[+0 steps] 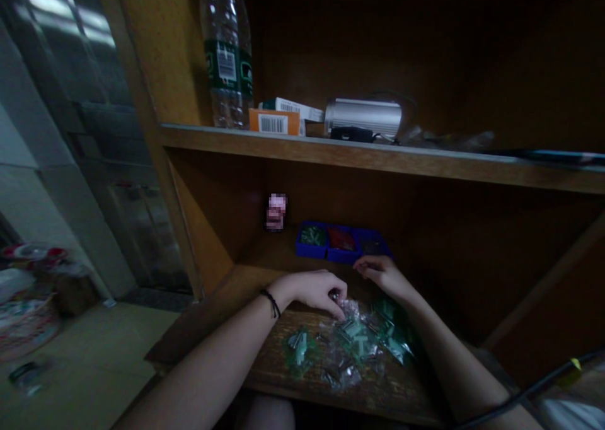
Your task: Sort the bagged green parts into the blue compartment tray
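Observation:
My left hand (321, 290), with a dark band on its wrist, is curled over the near side of the wooden shelf. Its fingers close round something small and dark that I cannot make out, at the edge of a pile of clear and green packets (359, 338). My right hand (378, 272) hangs in front of a blue divided tray (312, 251), near its right compartment; its fingers are bent together and their tips are hard to see. Green pieces lie in the tray's left compartment and red ones in the middle. A smaller green packet (300, 349) lies left of the pile.
On the upper shelf (283, 141) stand a plastic bottle (227, 64), an orange box (275, 122) and a silver cylinder (363, 117). A dark cable (534, 389) crosses my right forearm. The cabinet's side walls bound both sides.

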The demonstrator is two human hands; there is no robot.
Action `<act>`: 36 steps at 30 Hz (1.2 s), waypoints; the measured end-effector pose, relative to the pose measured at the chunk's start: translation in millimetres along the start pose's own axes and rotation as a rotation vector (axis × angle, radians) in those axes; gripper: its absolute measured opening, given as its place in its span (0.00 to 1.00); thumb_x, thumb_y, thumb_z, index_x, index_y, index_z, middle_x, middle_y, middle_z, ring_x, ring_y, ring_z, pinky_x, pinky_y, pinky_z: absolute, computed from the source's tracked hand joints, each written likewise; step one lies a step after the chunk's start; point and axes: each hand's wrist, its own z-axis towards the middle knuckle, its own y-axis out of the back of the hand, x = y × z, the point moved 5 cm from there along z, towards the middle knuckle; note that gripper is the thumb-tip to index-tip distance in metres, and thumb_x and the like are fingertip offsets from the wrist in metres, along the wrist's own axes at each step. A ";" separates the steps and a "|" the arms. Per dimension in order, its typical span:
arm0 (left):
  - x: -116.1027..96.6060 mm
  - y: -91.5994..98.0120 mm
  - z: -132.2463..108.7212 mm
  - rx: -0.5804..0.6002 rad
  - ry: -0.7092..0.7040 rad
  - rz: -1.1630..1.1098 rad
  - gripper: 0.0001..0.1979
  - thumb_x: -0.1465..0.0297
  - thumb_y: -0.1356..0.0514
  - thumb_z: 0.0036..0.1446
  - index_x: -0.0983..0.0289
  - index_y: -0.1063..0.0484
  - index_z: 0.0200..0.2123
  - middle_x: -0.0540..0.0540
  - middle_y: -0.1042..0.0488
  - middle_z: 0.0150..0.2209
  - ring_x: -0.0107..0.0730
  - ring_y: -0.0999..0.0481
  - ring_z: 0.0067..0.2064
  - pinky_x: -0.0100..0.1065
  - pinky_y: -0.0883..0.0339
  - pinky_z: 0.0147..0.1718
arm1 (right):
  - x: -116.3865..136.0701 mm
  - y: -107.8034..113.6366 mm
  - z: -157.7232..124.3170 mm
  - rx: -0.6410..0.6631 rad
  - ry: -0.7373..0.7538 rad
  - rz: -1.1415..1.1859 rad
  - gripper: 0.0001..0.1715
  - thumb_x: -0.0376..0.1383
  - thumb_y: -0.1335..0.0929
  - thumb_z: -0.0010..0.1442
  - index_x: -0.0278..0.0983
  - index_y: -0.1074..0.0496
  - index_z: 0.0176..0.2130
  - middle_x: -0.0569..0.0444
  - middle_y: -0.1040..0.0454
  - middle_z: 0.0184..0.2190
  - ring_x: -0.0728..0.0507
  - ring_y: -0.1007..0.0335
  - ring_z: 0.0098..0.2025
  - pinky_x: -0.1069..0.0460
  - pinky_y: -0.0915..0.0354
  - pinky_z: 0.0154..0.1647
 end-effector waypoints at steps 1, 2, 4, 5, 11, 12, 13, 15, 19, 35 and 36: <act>2.3 1.1 -0.1 -0.007 0.019 -0.035 0.13 0.58 0.31 0.50 0.60 0.29 0.30 0.48 0.30 0.29 0.30 0.33 0.30 0.30 0.45 0.28 | 0.2 -0.2 -0.4 0.006 -0.003 0.011 0.13 0.37 0.35 0.54 0.37 0.22 0.36 0.52 0.23 0.31 0.43 0.31 0.33 0.50 0.39 0.35; 5.0 2.8 -0.2 -0.026 0.035 -0.068 0.13 0.59 0.32 0.51 0.60 0.29 0.30 0.47 0.30 0.28 0.29 0.34 0.29 0.30 0.46 0.27 | 0.8 0.0 -1.1 0.009 -0.005 0.025 0.13 0.38 0.34 0.55 0.37 0.22 0.36 0.53 0.23 0.31 0.43 0.31 0.33 0.50 0.39 0.35; 10.9 8.1 -0.4 -0.107 0.054 -0.118 0.12 0.60 0.33 0.53 0.62 0.30 0.31 0.47 0.32 0.28 0.28 0.35 0.29 0.29 0.46 0.27 | 3.8 1.5 -3.1 -0.004 -0.001 0.055 0.12 0.39 0.33 0.56 0.37 0.23 0.38 0.53 0.24 0.33 0.43 0.31 0.35 0.50 0.39 0.37; 14.1 11.3 -0.7 -0.160 0.063 -0.142 0.12 0.60 0.34 0.54 0.62 0.30 0.32 0.47 0.32 0.28 0.28 0.35 0.29 0.29 0.46 0.27 | 6.3 2.9 -4.4 -0.020 0.008 0.077 0.13 0.39 0.33 0.56 0.38 0.24 0.40 0.54 0.24 0.34 0.43 0.31 0.37 0.50 0.39 0.39; 23.8 24.5 -3.7 -0.394 0.060 -0.256 0.10 0.63 0.39 0.59 0.63 0.31 0.40 0.49 0.31 0.33 0.30 0.32 0.35 0.30 0.39 0.36 | 23.9 -2.4 -10.3 0.120 0.083 0.210 0.13 0.43 0.31 0.58 0.40 0.24 0.42 0.51 0.26 0.52 0.37 0.34 0.55 0.45 0.42 0.57; 23.6 25.1 -3.9 -0.408 0.056 -0.269 0.10 0.63 0.39 0.59 0.63 0.31 0.40 0.50 0.30 0.34 0.30 0.32 0.36 0.30 0.38 0.36 | 24.7 -5.8 -10.8 0.175 0.084 0.220 0.14 0.44 0.31 0.58 0.40 0.24 0.42 0.51 0.26 0.53 0.36 0.34 0.55 0.44 0.42 0.58; 23.2 25.3 -4.0 -0.413 0.055 -0.286 0.10 0.63 0.39 0.59 0.63 0.31 0.40 0.50 0.30 0.34 0.30 0.32 0.36 0.30 0.38 0.37 | 24.5 -8.7 -11.1 0.215 0.077 0.230 0.16 0.44 0.31 0.58 0.40 0.23 0.44 0.51 0.26 0.52 0.36 0.33 0.55 0.43 0.42 0.59; 22.2 25.0 -3.8 -0.403 0.054 -0.317 0.10 0.63 0.40 0.59 0.63 0.30 0.40 0.50 0.30 0.35 0.31 0.31 0.37 0.30 0.37 0.37 | 21.9 -12.6 -11.2 0.253 0.043 0.250 0.19 0.45 0.30 0.58 0.41 0.23 0.47 0.51 0.24 0.50 0.37 0.31 0.53 0.43 0.40 0.58; 20.4 25.5 -4.2 -0.392 0.034 -0.347 0.08 0.64 0.40 0.59 0.63 0.30 0.38 0.50 0.30 0.34 0.30 0.32 0.36 0.30 0.38 0.38 | 19.1 -13.9 -11.1 0.248 0.007 0.272 0.17 0.46 0.30 0.58 0.41 0.21 0.44 0.51 0.22 0.46 0.37 0.29 0.50 0.43 0.39 0.56; 30.1 31.8 -6.4 -0.504 0.111 -0.359 0.09 0.64 0.37 0.57 0.63 0.30 0.37 0.48 0.29 0.32 0.28 0.31 0.34 0.28 0.38 0.34 | 13.2 -11.0 -8.3 0.165 -0.041 0.266 0.18 0.47 0.31 0.58 0.36 0.22 0.28 0.52 0.23 0.28 0.43 0.32 0.33 0.50 0.41 0.38; 31.5 32.6 -7.0 -0.516 0.133 -0.360 0.10 0.64 0.37 0.56 0.63 0.30 0.38 0.48 0.29 0.32 0.28 0.31 0.34 0.28 0.38 0.34 | 9.7 -8.7 -6.3 0.123 -0.048 0.269 0.18 0.47 0.31 0.57 0.36 0.22 0.28 0.52 0.24 0.28 0.43 0.33 0.32 0.50 0.41 0.36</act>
